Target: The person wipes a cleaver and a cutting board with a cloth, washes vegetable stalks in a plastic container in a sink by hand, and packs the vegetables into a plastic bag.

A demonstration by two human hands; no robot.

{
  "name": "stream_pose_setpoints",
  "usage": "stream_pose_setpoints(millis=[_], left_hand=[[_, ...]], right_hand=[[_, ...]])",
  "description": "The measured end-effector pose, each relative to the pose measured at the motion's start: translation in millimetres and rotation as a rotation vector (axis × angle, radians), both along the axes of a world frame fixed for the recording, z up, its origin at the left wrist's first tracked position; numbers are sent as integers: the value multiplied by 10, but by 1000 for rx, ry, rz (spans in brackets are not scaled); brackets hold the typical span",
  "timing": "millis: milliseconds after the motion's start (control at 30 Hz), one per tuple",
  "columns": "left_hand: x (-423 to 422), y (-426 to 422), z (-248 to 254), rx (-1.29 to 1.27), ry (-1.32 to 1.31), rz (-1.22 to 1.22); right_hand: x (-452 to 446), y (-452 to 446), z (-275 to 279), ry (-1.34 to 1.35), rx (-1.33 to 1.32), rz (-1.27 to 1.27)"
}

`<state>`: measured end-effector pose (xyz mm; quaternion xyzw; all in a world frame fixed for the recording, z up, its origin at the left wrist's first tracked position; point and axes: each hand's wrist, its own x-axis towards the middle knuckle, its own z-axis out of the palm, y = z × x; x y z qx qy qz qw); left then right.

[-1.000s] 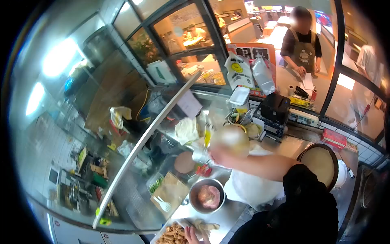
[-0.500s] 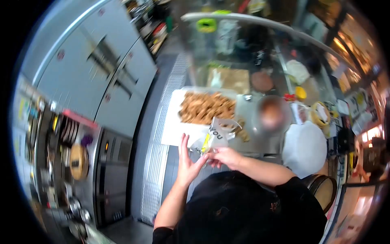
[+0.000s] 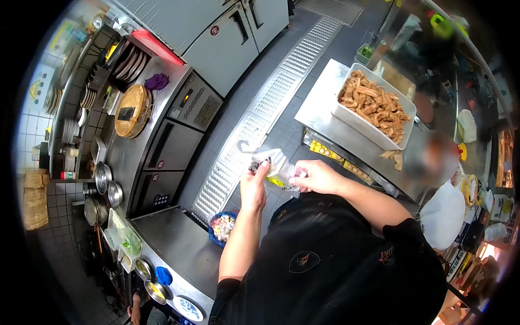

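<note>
A printed white plastic bag (image 3: 277, 165) is between my two hands, in front of my body. My left hand (image 3: 254, 181) is closed on the bag's left side, thumb on top. Fingers bent, my right hand (image 3: 317, 177) pinches the bag's right end. Beyond my right hand, a white rectangular tub (image 3: 374, 136) filled with brown fried pieces (image 3: 374, 105) rests on a metal table (image 3: 319, 103).
A metal counter on the left (image 3: 122, 157) bears a round wooden board (image 3: 131, 112) and metal bowls. A blue basket (image 3: 222, 227) of scraps sits low beside my left forearm. Part of another person (image 3: 146, 311) shows at bottom left. Fridges stand at the top.
The view has swung left from the window counter. My right hand has come back from the counter to the bag, which both hands now hold farther from the tub.
</note>
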<state>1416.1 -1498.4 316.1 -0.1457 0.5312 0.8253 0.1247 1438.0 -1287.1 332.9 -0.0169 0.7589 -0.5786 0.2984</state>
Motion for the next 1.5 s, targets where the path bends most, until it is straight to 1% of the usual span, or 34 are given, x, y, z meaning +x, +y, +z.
stream_pose_setpoints(millis=[100,133,200,233,267,300,367,400,433,500,533,633,667,700,767,833,867,933,1000,1100,1133,1167,1233,1267,1300,1367,1400,1433,1500], left_hand=[[-281,-96,-73,79,91,119],[-392,-97,-25,98,69,146],[-625,-107,41,78,122,132],[-757,-123,61,63,151,125],[-890,-197,-49,-176,238,42],[-1003,-203,-64,-360,308,2],[-1281,-311,31,-888,546,-220],[-1448,-312,73,-990,680,-264],[-1596,-256,122,-1092,776,-241],[-1911,-69,423,-1249,982,-237],[-2043,-65,420,-1285,975,-305],[-2355,-112,324,-1375,934,-502],[-2460,-119,262,-1399,919,-544],[-2579,-79,220,-1420,910,-580],[-2814,153,313,-1361,830,-571],[-3027,296,339,-1290,698,-623],[-3162,339,347,-1246,696,-666],[-3404,391,387,-1223,721,-719],[-3690,379,291,-1184,748,-779],[-4143,452,230,-1250,689,-838],[-4330,498,286,-1206,546,-943],[-4504,495,274,-1296,779,-927],[-4857,521,244,-1438,1259,-820],[-5042,506,209,-1386,1179,-946],[-5178,504,186,-1388,1229,-923],[-5461,557,180,-1379,1350,-879],[-5573,535,223,-1383,1379,-944],[-5676,534,196,-1381,1417,-948],[-5872,543,77,-1380,1490,-960]], right_hand=[[-169,15,-94,-177,-177,-165],[-225,25,-137,-222,-232,-213],[-339,84,-456,-81,-208,-221],[-463,57,-466,-7,-201,-224],[-548,63,-449,201,30,-267],[-706,85,-426,391,165,-272],[-1053,60,-374,636,265,-365],[-1226,28,-341,707,277,-430],[-1403,-7,-242,757,285,-475],[-1763,-23,-7,852,311,-563],[-1954,5,13,945,335,-572],[-2455,104,-47,870,61,-434],[-2578,90,27,657,-149,-373],[-2692,74,-74,469,-322,-332],[-2876,13,-114,134,-739,-342],[-3074,62,-189,65,-736,-334],[-3167,81,-241,32,-739,-333],[-3329,147,-464,10,-770,-447],[-3467,184,-508,-19,-788,-584],[-3710,216,-564,484,-165,-655],[-3789,183,-519,694,205,-709],[-3894,141,-386,780,243,-727],[-4167,98,-82,970,327,-732],[-4305,42,-10,873,208,-691],[-4446,-29,20,783,168,-651],[-4698,-204,-116,446,-46,-727],[-4825,-241,-208,345,-54,-741],[-4936,-278,-297,301,-77,-797],[-5076,-313,-453,213,-198,-997]])
